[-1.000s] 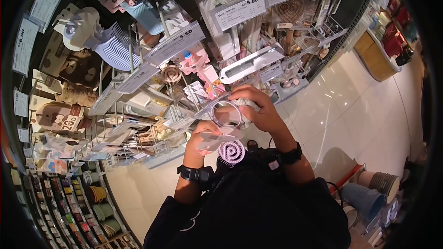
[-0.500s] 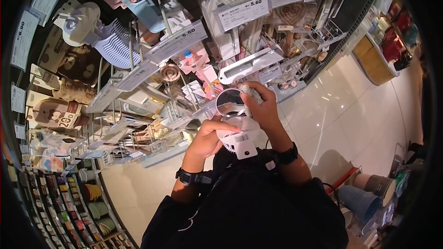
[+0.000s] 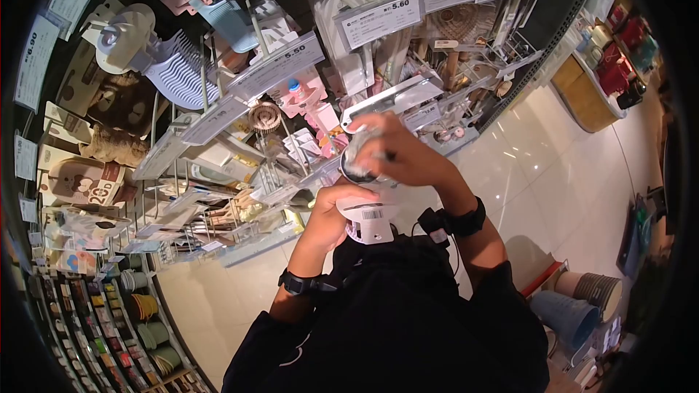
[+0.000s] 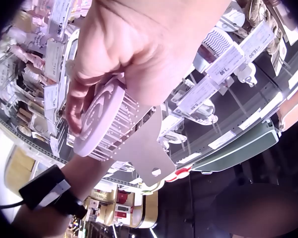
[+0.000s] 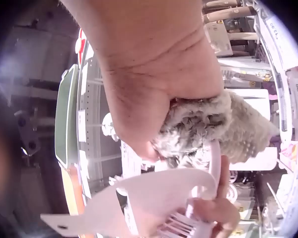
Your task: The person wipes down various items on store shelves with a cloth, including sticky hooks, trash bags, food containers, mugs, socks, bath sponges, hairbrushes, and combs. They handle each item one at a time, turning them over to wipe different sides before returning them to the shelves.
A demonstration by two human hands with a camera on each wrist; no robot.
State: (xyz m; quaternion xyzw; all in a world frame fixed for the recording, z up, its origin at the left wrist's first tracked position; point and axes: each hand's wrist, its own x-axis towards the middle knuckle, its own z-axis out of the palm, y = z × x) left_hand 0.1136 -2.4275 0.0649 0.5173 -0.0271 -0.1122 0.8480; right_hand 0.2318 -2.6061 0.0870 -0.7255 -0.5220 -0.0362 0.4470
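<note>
My left hand [image 3: 324,218] grips a lilac hairbrush [image 4: 102,121] with a spiral-patterned back and thin bristles. A pale card [image 4: 149,148] with a hang hole is attached to the brush; its barcode side faces up in the head view. Beyond the card is a round mirror [image 3: 355,172], partly covered. My right hand [image 3: 404,154] holds a fluffy grey-white cloth [image 5: 198,126] over it, fingers bent around the fabric. In the right wrist view the cloth lies against a lilac rim [image 5: 215,158], right above the card and the left fingers [image 5: 218,212].
Store racks with hooks and price labels [image 3: 382,20] fill the far side. A packaged white tool [image 3: 393,102] hangs just beyond my hands. Blue combs [image 3: 178,73] hang at the left. Stacked buckets [image 3: 568,316] stand at the lower right, and a yellow bin [image 3: 586,94] farther off.
The left hand has turned the brush, hiding its spiral and bringing the card's barcode side up. My right hand has moved from the mirror's edge to over it with the cloth.
</note>
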